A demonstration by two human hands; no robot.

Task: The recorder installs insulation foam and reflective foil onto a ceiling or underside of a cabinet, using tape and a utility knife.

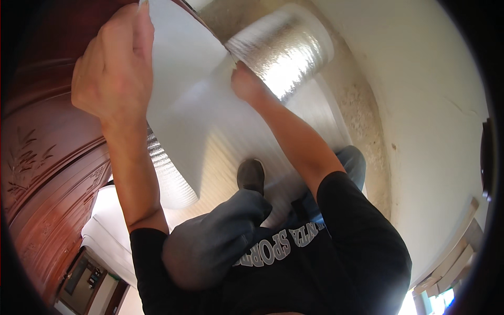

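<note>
Left hand grips white foam sheet; right hand on foil roll.

We had a single view, from the left of two fisheye cameras worn on the person's head. It looked steeply down along the body, so the dark shirt filled the lower edge and the forearms rose from it toward the top. The lens sat very close: the left hand and the right hand loomed large near the upper edge. Straight lines bent toward the rim, the carved wooden door curving on the left, the pale wall on the right.
</note>
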